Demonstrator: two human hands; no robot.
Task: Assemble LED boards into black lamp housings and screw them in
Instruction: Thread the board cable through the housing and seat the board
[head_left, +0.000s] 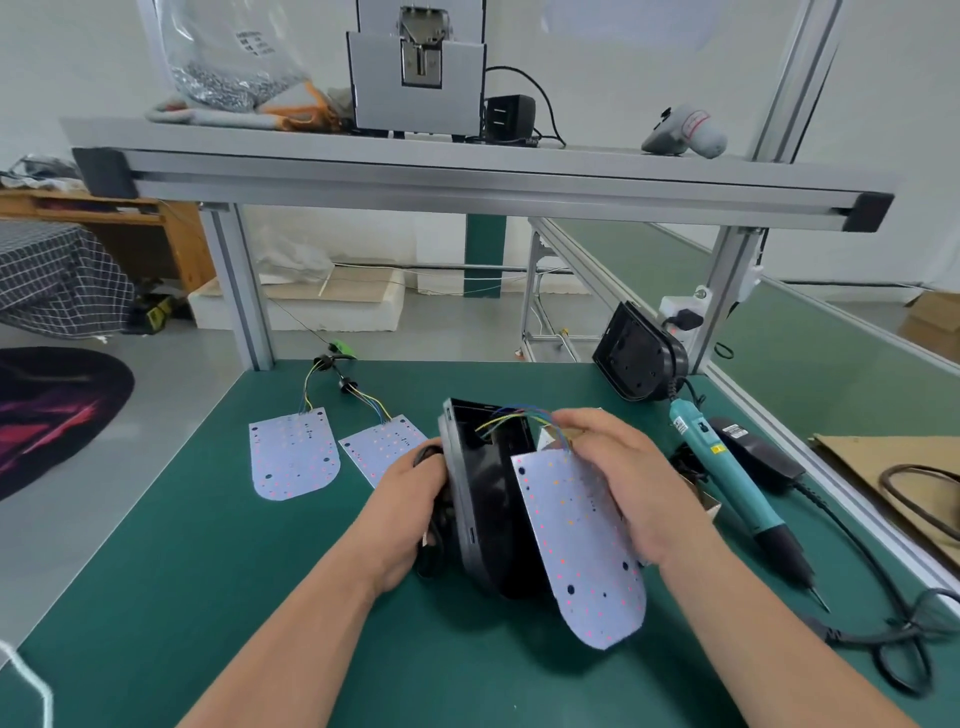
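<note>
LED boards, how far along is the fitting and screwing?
None visibly finished. In hand: left hand grips a black housing, right hand holds one LED board beside it, wires leading inside. Left: seating and screwing it; electric screwdriver lies idle, two boards wait on the mat.

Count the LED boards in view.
3. Left board lies flat on the mat; middle board lies beside it, its corner behind the left hand; third board is held by the right hand by the housing. Others could hide behind it.
</note>
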